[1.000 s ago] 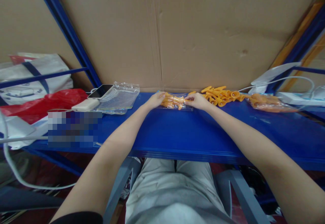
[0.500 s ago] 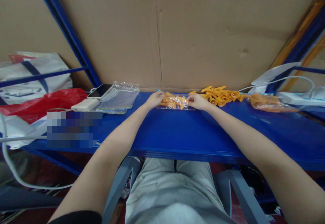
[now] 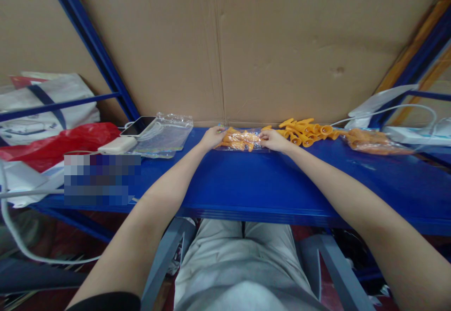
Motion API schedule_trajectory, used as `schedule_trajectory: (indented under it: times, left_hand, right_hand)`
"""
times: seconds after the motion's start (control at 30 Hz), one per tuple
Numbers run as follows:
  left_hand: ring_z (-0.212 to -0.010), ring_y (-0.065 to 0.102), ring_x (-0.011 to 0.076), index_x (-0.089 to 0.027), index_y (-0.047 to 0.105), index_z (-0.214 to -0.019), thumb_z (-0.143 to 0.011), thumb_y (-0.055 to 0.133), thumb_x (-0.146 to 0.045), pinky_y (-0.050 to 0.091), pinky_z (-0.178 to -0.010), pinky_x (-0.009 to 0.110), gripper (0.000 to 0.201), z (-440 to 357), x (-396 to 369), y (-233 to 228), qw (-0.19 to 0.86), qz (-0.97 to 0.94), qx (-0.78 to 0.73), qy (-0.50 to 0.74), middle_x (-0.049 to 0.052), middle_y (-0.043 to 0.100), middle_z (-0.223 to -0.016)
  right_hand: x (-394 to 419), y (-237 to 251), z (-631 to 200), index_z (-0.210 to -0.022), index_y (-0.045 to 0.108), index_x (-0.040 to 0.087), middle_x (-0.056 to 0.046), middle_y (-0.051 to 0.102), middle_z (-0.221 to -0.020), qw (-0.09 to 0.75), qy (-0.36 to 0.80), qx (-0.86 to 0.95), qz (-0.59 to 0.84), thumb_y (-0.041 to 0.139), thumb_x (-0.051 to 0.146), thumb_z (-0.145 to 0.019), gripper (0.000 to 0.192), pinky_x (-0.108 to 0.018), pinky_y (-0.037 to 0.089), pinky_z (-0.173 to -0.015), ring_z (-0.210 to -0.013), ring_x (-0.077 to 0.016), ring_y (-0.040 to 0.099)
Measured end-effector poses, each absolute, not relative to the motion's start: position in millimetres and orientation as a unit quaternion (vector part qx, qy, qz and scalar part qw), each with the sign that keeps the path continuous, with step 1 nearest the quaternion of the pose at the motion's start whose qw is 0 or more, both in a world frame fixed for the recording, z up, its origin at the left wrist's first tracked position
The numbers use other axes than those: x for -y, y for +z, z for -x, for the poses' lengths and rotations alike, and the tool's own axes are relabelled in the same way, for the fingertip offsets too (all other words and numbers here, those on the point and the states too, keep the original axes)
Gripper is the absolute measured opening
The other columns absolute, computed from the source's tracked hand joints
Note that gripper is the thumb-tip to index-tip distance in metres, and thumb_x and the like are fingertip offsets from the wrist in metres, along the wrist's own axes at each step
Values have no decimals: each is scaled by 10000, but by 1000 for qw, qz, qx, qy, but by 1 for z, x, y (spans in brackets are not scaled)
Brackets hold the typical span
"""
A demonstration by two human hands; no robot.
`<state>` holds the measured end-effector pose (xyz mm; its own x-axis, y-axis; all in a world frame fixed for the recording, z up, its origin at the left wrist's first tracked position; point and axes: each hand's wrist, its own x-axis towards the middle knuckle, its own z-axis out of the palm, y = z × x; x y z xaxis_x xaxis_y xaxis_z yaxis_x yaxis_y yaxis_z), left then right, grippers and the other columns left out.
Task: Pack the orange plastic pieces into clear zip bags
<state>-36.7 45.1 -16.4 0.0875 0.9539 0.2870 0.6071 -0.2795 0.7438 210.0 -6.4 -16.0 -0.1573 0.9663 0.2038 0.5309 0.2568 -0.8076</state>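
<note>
Both hands, left hand [image 3: 212,138], right hand [image 3: 274,140], bag [image 3: 240,140] between

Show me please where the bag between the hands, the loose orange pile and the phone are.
bag [image 3: 240,140], head view, on its middle between the hands
orange pile [image 3: 306,130], head view, on the heap's centre
phone [image 3: 139,126], head view, on its dark screen

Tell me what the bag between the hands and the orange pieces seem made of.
Bag: thin clear plastic film, judging by its glossy wrinkles and the contents showing through. Orange pieces: probably moulded plastic, uniform in colour with a dull sheen; rubber can't be ruled out.
</note>
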Motion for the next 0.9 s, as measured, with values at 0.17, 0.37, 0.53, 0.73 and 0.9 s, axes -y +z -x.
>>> schedule_trajectory:
  times: [0.17, 0.37, 0.53, 0.73, 0.9]
  left_hand:
    - [-957, 710, 231, -148, 744, -1043, -838, 609, -267, 548, -881, 310, 273, 40, -47, -18, 195, -720, -553, 372, 74, 770, -991]
    - [-1098, 666, 233, -168, 757, -1008, -873, 548, -233, 472, -1026, 322, 258, 37, -40, -15, 136, -780, -485, 372, 76, 749, -1112]
    - [-1154, 634, 223, -173, 734, -1060, -897, 520, -279, 419, -1095, 368, 289, 32, -34, -12, 107, -835, -402, 360, 74, 727, -1165]
    - [-1156, 629, 210, -185, 743, -1022, -894, 514, -251, 416, -1101, 368, 270, 32, -35, -12, 83, -849, -390, 345, 75, 724, -1153]
    - [-1147, 637, 225, -184, 756, -997, -870, 551, -240, 429, -1095, 380, 248, 33, -38, -13, 84, -844, -410, 337, 89, 719, -1167]
  right_hand:
    - [7, -14, -209, -707, 593, 174, 30, 631, -610, 397, 336, 661, 540, 669, 23, -721, 169, -190, 476, -568, -542, -88, 570]
    - [9, -10, -201, -682, 637, 156, -2, 680, -683, 414, 236, 706, 523, 687, 47, -695, 121, -255, 530, -710, -660, -130, 628]
    - [10, -11, -191, -728, 659, 159, -18, 705, -736, 456, 279, 671, 513, 651, 48, -734, 111, -270, 544, -730, -672, -129, 647]
    - [9, -16, -193, -730, 642, 170, -28, 725, -868, 533, 414, 558, 482, 678, 22, -710, 153, -269, 554, -820, -784, -108, 678]
    - [11, -13, -195, -626, 570, 162, 11, 604, -616, 523, 408, 503, 554, 645, -15, -745, 226, -206, 544, -619, -569, -76, 581]
